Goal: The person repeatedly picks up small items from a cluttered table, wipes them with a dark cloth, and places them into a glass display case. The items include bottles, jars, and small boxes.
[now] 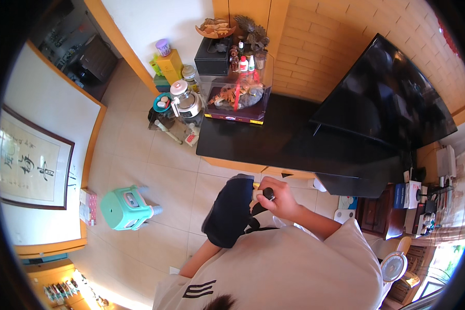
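Observation:
A dark blue cloth item (230, 211), apparently a cap, is held up in front of my white shirt. My left forearm runs up beneath it, and the cloth hides my left hand. Black straps hang at its right side. My right hand (277, 197) closes around a small handled object (268, 193) with a round black end and a cream-coloured collar, right against the cap's right edge. Whether that object touches the cloth cannot be told.
A mint-green plastic stool (118, 209) stands on the tiled floor at left. Ahead is a black-topped cabinet (232, 143) bearing a boxed tiger figure (236, 97) and a television (387, 97). A glass kettle (188, 102) stands left of it. A white fan (393, 266) is at lower right.

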